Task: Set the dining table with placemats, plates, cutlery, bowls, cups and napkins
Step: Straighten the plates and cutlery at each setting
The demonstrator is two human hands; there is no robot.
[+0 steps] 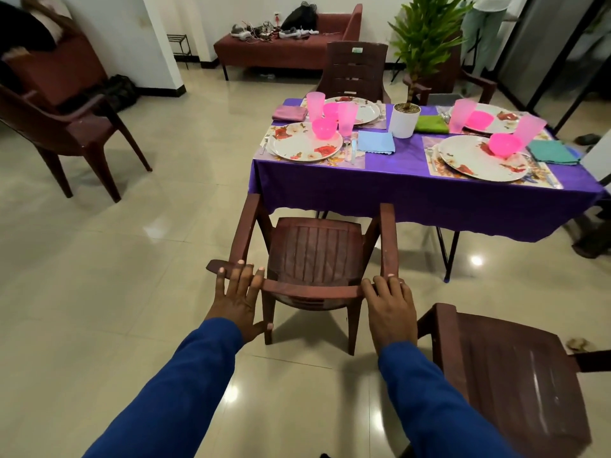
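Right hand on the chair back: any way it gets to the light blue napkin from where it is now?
Probably not. The right hand rests on the chair back, and that chair's seat stands between the person and the table edge. The light blue napkin lies farther in on the purple tablecloth, beside the near-left plate.

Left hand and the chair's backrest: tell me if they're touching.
Touching. The head view shows the left hand resting on the top rail of the brown chair, fingers lying straight over its edge. The right hand rests on the same rail.
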